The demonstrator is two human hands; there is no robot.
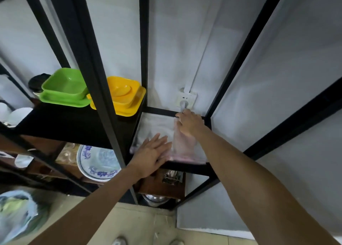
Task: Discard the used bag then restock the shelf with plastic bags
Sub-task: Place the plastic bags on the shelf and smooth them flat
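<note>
two hands work a flat stack of plastic bags (159, 128) lying on the black shelf (187, 166) by the wall. left hand (150, 155) lies open, palm flat on the stack's near corner. right hand (189, 123) is curled, pinching a pale, pink-tinged bag at the far edge. they look thin, limp and slippery, likely to slide, so pressing flat and gripping an edge suits them. no readable writing shows. yellow dishes (124, 96) sit just left.
</note>
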